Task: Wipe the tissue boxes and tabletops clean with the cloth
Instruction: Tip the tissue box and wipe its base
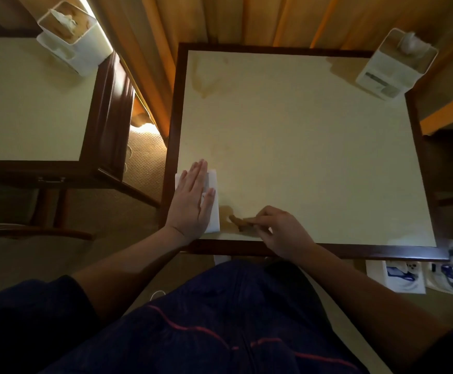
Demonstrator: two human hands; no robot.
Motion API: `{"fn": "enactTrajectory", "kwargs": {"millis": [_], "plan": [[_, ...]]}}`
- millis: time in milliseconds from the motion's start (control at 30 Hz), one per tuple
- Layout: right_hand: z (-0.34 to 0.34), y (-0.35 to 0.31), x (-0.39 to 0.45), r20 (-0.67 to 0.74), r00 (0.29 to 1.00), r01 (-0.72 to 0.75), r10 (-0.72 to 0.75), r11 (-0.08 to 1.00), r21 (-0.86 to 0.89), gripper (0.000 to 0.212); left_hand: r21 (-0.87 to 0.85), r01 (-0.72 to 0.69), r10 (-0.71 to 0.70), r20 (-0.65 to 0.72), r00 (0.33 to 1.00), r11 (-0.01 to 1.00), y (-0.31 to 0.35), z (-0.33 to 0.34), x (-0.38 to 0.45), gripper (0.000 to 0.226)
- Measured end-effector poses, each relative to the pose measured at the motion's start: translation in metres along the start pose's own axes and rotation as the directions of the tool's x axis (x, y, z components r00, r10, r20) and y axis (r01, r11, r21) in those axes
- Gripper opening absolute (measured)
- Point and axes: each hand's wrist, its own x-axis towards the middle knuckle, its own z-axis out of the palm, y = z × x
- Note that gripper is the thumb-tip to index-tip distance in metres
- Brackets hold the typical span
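Your left hand (193, 201) is covering most of the cloth (213, 201); your right hand (279, 230) is hiding something small and brown.

One head-worn view looks steeply down from just above the near edge of a cream table (301, 147), close over both forearms (wide lens), catching a second table (28, 103) left.
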Motion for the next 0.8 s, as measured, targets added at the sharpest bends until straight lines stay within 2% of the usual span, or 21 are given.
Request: {"fn": "enactTrajectory", "kwargs": {"millis": [200, 400, 500, 633, 800], "plan": [[-0.007, 0.016, -0.005, -0.042, 0.992, -0.119, 0.121, 0.992, 0.052, 0.031, 0.095, -0.017, 0.016, 0.009, 1.0, 0.995, 0.002, 0.002, 0.0, 0.061], [-0.017, 0.012, 0.009, -0.1, 0.947, -0.249, 0.305, 0.894, 0.372, 0.025, 0.225, -0.005, -0.006, 0.049, 0.999, 0.974, 0.004, 0.003, 0.001, 0.065], [-0.009, -0.001, 0.022, -0.086, 0.941, -0.247, 0.328, 0.836, 0.49, 0.028, 0.289, 0.002, -0.022, 0.066, 0.998, 0.957, 0.006, 0.006, 0.001, 0.063], [0.018, -0.027, 0.042, -0.085, 0.954, -0.176, 0.287, 0.768, 0.615, 0.029, 0.341, 0.011, -0.039, 0.076, 0.996, 0.94, 0.007, 0.007, 0.003, 0.064], [0.052, -0.037, 0.054, -0.024, 0.959, -0.163, 0.283, 0.618, 0.769, 0.031, 0.375, 0.023, -0.052, 0.067, 0.996, 0.927, 0.005, 0.01, 0.005, 0.066]]}}
